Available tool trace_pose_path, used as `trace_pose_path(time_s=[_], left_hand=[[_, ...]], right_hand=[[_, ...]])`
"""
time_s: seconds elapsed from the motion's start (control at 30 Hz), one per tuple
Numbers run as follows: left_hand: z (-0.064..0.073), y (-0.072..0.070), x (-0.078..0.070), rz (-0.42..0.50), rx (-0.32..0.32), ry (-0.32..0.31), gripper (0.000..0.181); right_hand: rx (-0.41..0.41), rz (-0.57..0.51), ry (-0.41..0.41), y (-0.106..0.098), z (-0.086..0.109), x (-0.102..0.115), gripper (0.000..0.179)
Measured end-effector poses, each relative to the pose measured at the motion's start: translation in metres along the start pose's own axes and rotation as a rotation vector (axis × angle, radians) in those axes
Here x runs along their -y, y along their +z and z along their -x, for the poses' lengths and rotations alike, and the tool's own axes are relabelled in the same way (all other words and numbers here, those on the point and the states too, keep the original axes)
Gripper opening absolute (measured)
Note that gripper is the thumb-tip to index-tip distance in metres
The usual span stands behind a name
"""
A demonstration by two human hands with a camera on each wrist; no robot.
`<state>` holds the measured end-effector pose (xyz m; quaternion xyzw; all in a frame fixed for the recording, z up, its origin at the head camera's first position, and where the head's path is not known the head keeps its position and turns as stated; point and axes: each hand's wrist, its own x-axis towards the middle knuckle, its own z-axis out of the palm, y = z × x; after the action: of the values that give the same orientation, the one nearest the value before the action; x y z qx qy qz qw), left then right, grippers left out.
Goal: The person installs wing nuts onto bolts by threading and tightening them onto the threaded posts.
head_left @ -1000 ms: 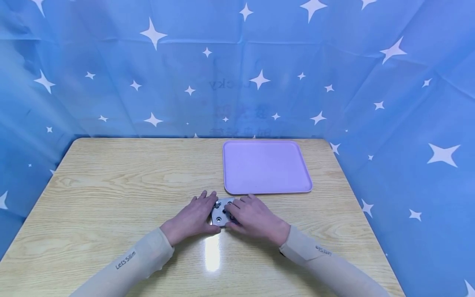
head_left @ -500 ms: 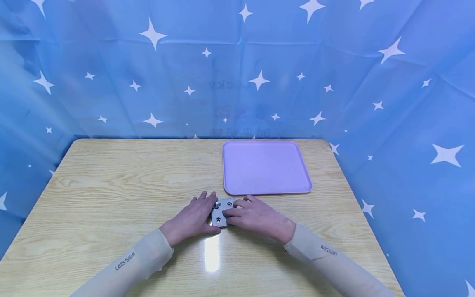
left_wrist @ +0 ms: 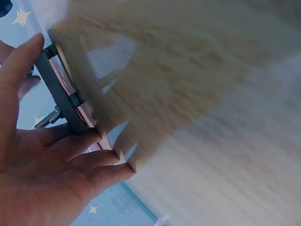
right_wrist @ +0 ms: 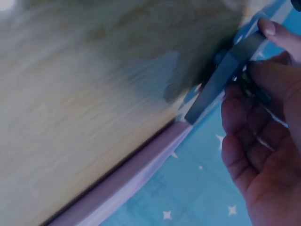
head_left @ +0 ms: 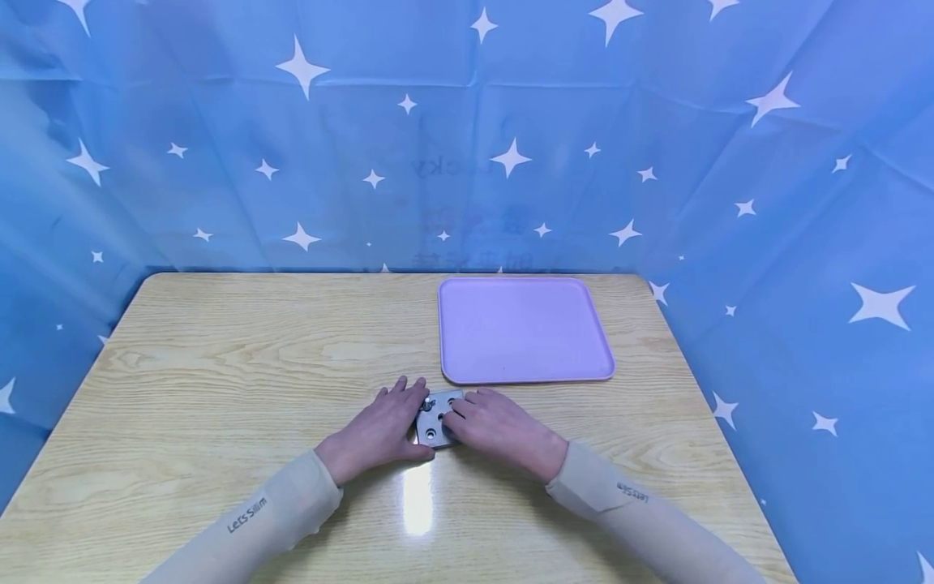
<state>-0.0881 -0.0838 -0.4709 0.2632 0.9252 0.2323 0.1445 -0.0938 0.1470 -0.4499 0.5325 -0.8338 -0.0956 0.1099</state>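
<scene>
A flat grey metal plate (head_left: 430, 422) with countersunk holes lies before me on small feet. My left hand (head_left: 379, 430) holds its left side, thumb at the near corner and fingertips at the far end. In the left wrist view a threaded bolt (left_wrist: 45, 119) stands out of the plate's upper face near those fingers. My right hand (head_left: 503, 430) is over the plate's right half, fingers curled. In the right wrist view its thumb and fingers pinch a small dark bolt-like piece (right_wrist: 251, 87) at the plate's face; the fingers partly hide it.
A purple tray (head_left: 525, 328) lies just beyond the plate to the right on the wood-grain table (head_left: 277, 341). A blue curtain (head_left: 350, 130) with white stars hangs behind the table and along its sides.
My right hand drew slightly right, baring a hole in the plate, then came back over it with fingers curled in. The left hand and plate have stayed put.
</scene>
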Motion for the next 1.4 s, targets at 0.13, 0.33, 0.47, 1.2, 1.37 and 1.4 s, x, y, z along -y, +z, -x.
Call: trace_pose_path(time_s=[0.13, 0.33, 0.47, 1.2, 1.37, 1.4], left_hand=[[0.0, -0.001, -0.001, -0.002, -0.002, -0.003, 0.1], [0.0, -0.002, -0.002, 0.007, -0.006, 0.005, 0.1], [0.0, -0.001, -0.002, 0.01, -0.009, 0.009, 0.099], [-0.001, -0.002, -0.002, 0.002, 0.001, 0.0, 0.1], [-0.002, -0.002, -0.002, -0.005, 0.005, -0.005, 0.101], [-0.002, -0.002, -0.001, -0.006, 0.003, -0.006, 0.101]], right_hand=[[-0.027, 0.026, 0.033, 0.002, -0.002, 0.004, 0.012], [-0.029, -0.051, 0.096, 0.002, 0.0, 0.006, 0.028], [-0.015, -0.132, 0.09, -0.002, 0.004, 0.003, 0.039], [-0.01, -0.073, -0.026, -0.001, 0.011, -0.009, 0.021], [-0.015, -0.069, 0.008, 0.002, 0.009, -0.01, 0.02], [-0.022, -0.068, 0.011, 0.003, 0.009, -0.01, 0.019]])
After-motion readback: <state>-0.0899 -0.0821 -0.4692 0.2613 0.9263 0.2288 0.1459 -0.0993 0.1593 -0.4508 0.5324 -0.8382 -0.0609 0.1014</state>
